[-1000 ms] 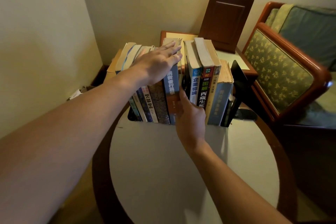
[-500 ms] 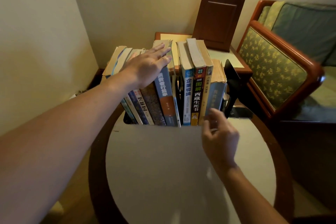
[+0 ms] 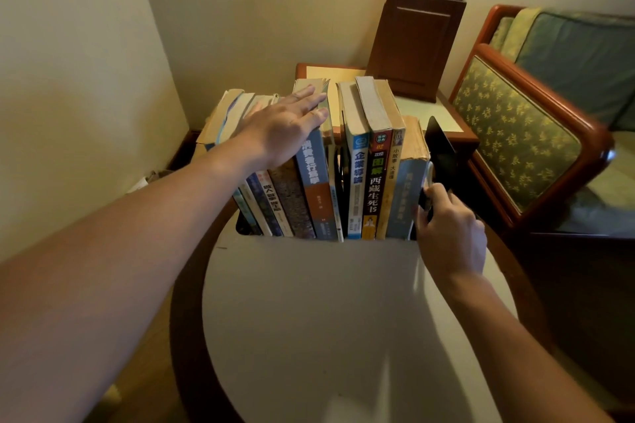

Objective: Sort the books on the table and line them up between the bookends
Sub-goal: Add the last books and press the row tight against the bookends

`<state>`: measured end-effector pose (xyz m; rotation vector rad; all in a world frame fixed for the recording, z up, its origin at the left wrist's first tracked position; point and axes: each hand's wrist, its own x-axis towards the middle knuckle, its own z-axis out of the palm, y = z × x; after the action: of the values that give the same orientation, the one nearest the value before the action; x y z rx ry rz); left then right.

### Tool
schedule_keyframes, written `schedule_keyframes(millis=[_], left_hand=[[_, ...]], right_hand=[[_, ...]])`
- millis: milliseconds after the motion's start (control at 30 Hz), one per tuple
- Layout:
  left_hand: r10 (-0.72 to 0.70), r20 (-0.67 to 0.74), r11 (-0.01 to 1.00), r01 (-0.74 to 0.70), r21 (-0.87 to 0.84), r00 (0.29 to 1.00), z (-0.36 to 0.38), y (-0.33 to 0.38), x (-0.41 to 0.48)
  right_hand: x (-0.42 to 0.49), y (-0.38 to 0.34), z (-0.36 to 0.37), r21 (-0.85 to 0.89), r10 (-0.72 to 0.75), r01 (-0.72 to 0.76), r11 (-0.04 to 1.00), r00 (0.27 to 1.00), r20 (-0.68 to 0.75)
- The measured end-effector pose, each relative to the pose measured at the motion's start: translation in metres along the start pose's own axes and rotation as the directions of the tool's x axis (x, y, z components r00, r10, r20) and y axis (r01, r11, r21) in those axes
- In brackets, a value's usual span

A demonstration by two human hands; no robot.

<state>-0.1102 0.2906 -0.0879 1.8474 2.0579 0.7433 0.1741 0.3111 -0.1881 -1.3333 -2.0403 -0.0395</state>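
Head view: books (image 3: 343,168) stand in a row at 12 o'clock on the table (image 3: 309,319). Left hand (image 3: 285,127) lies flat and open on the leaning left books, bracing them. Right hand (image 3: 450,233) pinches the right bookend (image 3: 441,148) at 2 o'clock, probably to close the gaps.

One head-worn view looks forward and down, close over the left hand (image 3: 280,129) and right hand (image 3: 450,233), both arms reaching forward.

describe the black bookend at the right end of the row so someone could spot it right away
On the round table, follow the row of upright books to its right end. The black bookend stands just past the last pale blue book, a thin dark rounded plate, not a spine.
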Motion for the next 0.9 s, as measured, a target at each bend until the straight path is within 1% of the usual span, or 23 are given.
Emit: schedule_keyframes(millis=[133, 200, 267, 367, 433, 567, 733, 800, 900], left_hand=[[-0.001, 0.0, 1.0, 0.001, -0.001, 1.0, 0.0, 0.001, 0.0], [-0.006, 0.003, 1.0, 0.006, -0.006, 1.0, 0.0, 0.0, 0.0], [-0.007, 0.004, 1.0, 0.007, -0.006, 1.0, -0.001, -0.001, 0.0], [-0.01, 0.0, 1.0, 0.01, 0.003, 1.0, -0.003, -0.003, 0.0], [-0.007, -0.002, 1.0, 0.007, 0.008, 1.0, -0.003, -0.003, 0.0], [-0.012, 0.006, 1.0, 0.012, -0.001, 1.0, -0.002, -0.004, -0.002], [-0.006, -0.002, 0.999, 0.006, 0.033, 1.0, -0.003, -0.001, -0.001], [-0.005, -0.008, 0.999, 0.005, 0.034, 1.0, -0.004, -0.002, -0.001], [-0.01, -0.007, 1.0, 0.01, 0.022, 1.0, -0.003, -0.001, -0.003]], right_hand=[[0.007, 0.002, -0.004, 0.047, -0.068, 0.069, 0.996, 0.997, -0.03], [0.006, 0.002, -0.008, 0.083, -0.063, 0.067, 0.994, 0.997, -0.053], [-0.002, 0.003, -0.014, 0.078, -0.051, 0.056, 0.995, 0.997, -0.064], [-0.014, 0.005, -0.019, 0.02, -0.032, 0.031, 0.999, 0.999, 0.015], [-0.018, 0.008, -0.019, 0.051, -0.031, 0.026, 0.998, 0.994, 0.102], [-0.021, 0.007, -0.032, 0.105, -0.118, 0.095, 0.99, 0.965, 0.235], [-0.037, -0.012, -0.066, 0.222, -0.234, 0.171, 0.96, 0.925, 0.299], [-0.04, -0.026, -0.076, 0.276, -0.3, 0.223, 0.935, 0.912, 0.28], [-0.04, -0.051, -0.084, 0.321, -0.37, 0.312, 0.894, 0.919, 0.137]])
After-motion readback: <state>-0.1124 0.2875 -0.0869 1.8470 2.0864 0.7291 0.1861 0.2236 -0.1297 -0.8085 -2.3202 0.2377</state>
